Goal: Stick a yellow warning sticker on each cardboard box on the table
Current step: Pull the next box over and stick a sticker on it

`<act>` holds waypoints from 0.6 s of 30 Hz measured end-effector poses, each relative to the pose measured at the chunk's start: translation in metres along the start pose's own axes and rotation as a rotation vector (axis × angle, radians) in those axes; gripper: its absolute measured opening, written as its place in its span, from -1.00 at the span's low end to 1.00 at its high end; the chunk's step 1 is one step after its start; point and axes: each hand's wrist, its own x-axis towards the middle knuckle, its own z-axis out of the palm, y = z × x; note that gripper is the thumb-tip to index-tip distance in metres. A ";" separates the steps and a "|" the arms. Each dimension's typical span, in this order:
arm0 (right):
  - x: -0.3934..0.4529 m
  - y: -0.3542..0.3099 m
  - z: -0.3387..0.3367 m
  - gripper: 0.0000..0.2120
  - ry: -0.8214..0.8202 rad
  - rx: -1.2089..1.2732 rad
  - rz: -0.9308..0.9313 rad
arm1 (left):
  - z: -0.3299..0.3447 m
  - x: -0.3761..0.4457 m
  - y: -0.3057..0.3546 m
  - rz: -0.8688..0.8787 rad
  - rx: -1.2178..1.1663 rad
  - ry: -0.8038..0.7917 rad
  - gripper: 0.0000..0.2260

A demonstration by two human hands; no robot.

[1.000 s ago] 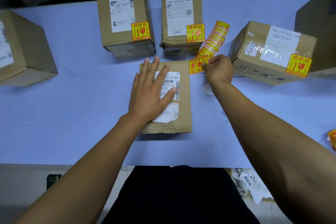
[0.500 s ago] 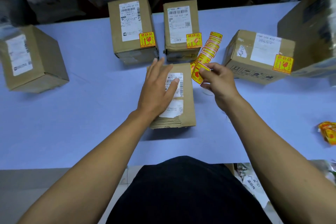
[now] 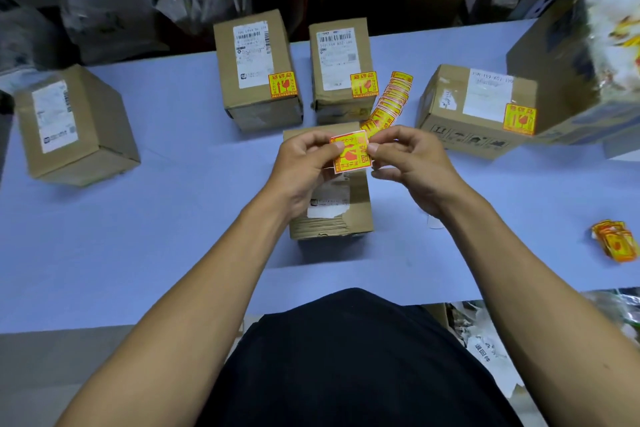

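A yellow warning sticker (image 3: 350, 154) is held in the air between both hands, above a flat cardboard box (image 3: 356, 215) at the table's middle. My left hand (image 3: 304, 170) pinches its left edge and my right hand (image 3: 412, 166) pinches its right edge. A strip of yellow stickers (image 3: 389, 104) runs from under the hands toward the back. Three boxes carry a yellow sticker: the back-left box (image 3: 256, 69), the back-middle box (image 3: 341, 66) and the right box (image 3: 474, 111). The box at far left (image 3: 72, 125) shows only a white label.
A large box (image 3: 568, 55) stands at the right edge of the blue table (image 3: 156, 236). A small pile of yellow stickers (image 3: 614, 244) lies at front right. Bags and cartons fill the space behind the table. Paper scraps lie on the floor by my right.
My left hand lifted off the flat box and joined my right hand on the sticker. My right hand brought the sticker up from the strip and over the box. The camera tilted upward.
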 end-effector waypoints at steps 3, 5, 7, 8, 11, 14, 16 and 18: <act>-0.005 -0.001 0.009 -0.92 -0.027 -0.028 -0.006 | -0.006 -0.004 0.003 0.008 -0.072 -0.019 -0.89; -0.005 -0.003 0.018 -0.93 -0.039 0.021 0.013 | -0.009 -0.005 0.006 0.024 -0.096 0.001 -0.89; -0.006 -0.004 0.024 -0.94 -0.055 0.041 0.045 | -0.011 -0.005 0.007 0.035 -0.139 0.050 -0.90; -0.007 -0.005 0.026 -0.94 -0.064 0.038 0.058 | -0.012 -0.005 0.008 0.038 -0.164 0.074 -0.89; -0.005 -0.009 0.034 -0.88 -0.065 0.041 0.059 | -0.015 -0.006 0.011 0.038 -0.181 0.090 -0.85; 0.001 -0.017 0.040 -0.84 0.019 0.031 0.030 | -0.019 -0.009 0.014 0.010 -0.115 0.035 -0.85; 0.004 -0.021 0.041 -0.84 0.053 -0.033 -0.001 | -0.022 -0.011 0.017 -0.024 -0.044 -0.056 -0.88; 0.005 -0.024 0.042 -0.85 0.028 -0.113 -0.023 | -0.024 -0.013 0.019 -0.044 0.007 -0.126 -0.89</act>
